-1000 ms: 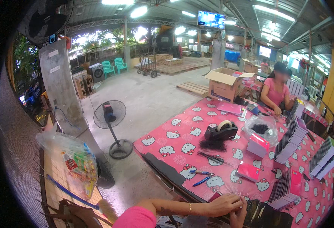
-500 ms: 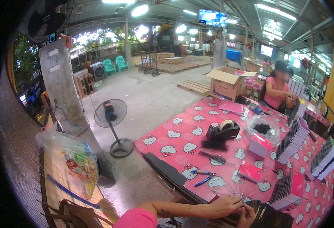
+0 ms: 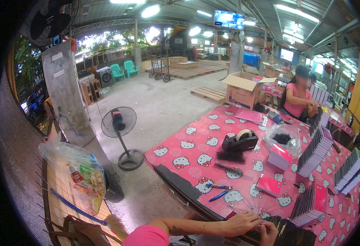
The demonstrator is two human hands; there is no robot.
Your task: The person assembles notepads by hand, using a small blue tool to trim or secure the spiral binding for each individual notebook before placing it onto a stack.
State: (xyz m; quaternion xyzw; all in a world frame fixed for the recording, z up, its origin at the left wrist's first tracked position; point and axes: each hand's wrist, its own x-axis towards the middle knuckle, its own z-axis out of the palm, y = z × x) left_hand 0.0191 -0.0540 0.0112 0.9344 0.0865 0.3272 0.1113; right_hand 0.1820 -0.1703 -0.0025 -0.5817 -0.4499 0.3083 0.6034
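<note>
My left hand (image 3: 246, 223) reaches in from the lower left over the near edge of the table, fingers bent and pressed together. Close against its fingertips is my right hand (image 3: 267, 233), thumb and finger pinched. Whatever sits between the fingers is too small to make out. Just beyond them lie blue-handled pliers (image 3: 220, 195) and a blue pen-like tool (image 3: 219, 186). A small pink notebook (image 3: 270, 185) rests farther on, and a stack of spiral-bound notebooks (image 3: 310, 205) stands to the right. Loose black binding coils (image 3: 230, 157) lie farther back.
A black tape dispenser (image 3: 240, 141) and a clear bag of black coils (image 3: 283, 138) stand on the pink patterned tablecloth (image 3: 196, 131). More notebook stacks (image 3: 317, 151) line the right. Across the table a person (image 3: 299, 96) works. A floor fan (image 3: 119, 121) stands left.
My hands stay together at the table edge, fingers shifting only slightly; the right hand has moved a little to the right. The other person's hands have moved slightly.
</note>
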